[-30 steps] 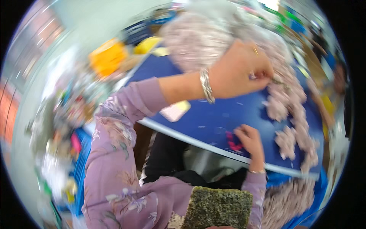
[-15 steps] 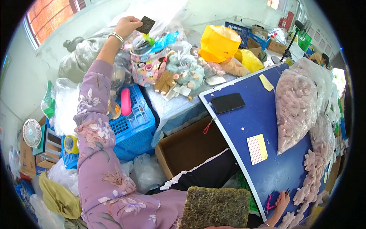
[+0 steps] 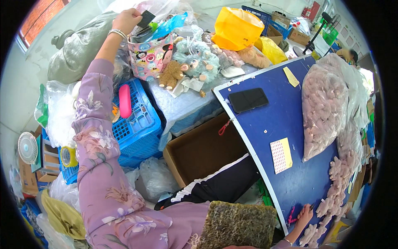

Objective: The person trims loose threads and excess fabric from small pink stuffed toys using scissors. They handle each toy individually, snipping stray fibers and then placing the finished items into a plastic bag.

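My left hand [image 3: 127, 20] reaches to the upper left, pinching a small dark sheet of seaweed [image 3: 146, 19] above a cartoon-print basket [image 3: 145, 61]. A blue packet [image 3: 171, 25] sticks out of the basket's top. Close in the lower foreground is a bigger sheet of dried seaweed [image 3: 238, 226]; what holds it up is out of sight. My right hand [image 3: 304, 218] rests on the blue tabletop [image 3: 269, 120], closed around a small dark pointed tool whose kind I cannot make out. Beside it lies a bright pink object [image 3: 292, 214], near a row of pale pink plush pieces [image 3: 331, 199].
A black phone [image 3: 248, 100], a sticker sheet [image 3: 281, 156] and a plastic bag of pink plush pieces [image 3: 325, 103] lie on the tabletop. Plush toys [image 3: 197, 60] and a yellow bag [image 3: 237, 31] sit beyond. A blue crate [image 3: 139, 133] and an open cardboard box [image 3: 203, 145] stand lower.
The view has shifted, so most things sit slightly further left. My left hand still holds the small seaweed sheet over the basket. My right hand stays by the pink object.
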Motion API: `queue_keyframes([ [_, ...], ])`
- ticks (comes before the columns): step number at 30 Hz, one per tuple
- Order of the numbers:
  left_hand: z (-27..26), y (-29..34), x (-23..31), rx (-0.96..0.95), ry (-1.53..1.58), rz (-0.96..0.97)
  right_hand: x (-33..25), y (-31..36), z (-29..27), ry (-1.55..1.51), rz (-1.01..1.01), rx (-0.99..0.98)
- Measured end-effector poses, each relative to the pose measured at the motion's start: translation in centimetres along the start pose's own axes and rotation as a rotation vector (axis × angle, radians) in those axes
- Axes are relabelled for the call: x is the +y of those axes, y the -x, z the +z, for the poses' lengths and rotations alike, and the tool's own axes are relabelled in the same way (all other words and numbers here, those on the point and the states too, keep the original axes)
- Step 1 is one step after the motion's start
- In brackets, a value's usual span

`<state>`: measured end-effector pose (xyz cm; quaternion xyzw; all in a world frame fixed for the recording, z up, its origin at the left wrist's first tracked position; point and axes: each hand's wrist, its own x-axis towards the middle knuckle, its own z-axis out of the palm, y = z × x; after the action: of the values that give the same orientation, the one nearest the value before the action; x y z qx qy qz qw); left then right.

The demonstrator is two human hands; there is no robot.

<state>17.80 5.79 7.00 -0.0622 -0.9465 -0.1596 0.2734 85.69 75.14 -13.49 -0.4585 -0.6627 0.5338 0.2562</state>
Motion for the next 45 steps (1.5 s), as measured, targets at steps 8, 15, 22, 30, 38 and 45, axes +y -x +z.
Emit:
queue_keyframes([
  [8,-0.2,-0.3,0.2,0.026,-0.067,0.013,-0.1,0.3,0.3,-0.016,-0.002,0.000],
  [15,-0.1,0.1,1.7,-0.048,-0.170,0.003,-0.6,0.9,0.8,-0.035,-0.030,-0.010],
  [22,-0.4,0.7,2.1,-0.178,-0.461,0.076,-0.2,0.7,0.9,-0.057,-0.044,-0.004],
  [30,-2.5,1.1,6.3,-0.321,-0.684,0.011,-0.3,1.2,0.9,-0.073,-0.088,-0.004],
  [38,-1.0,-0.2,6.3,-0.330,-0.757,-0.067,0.7,1.1,0.7,-0.073,-0.079,-0.010],
  [45,-1.1,-4.5,8.9,-0.059,-0.410,0.377,-1.1,1.0,1.4,-0.115,-0.016,-0.022],
])
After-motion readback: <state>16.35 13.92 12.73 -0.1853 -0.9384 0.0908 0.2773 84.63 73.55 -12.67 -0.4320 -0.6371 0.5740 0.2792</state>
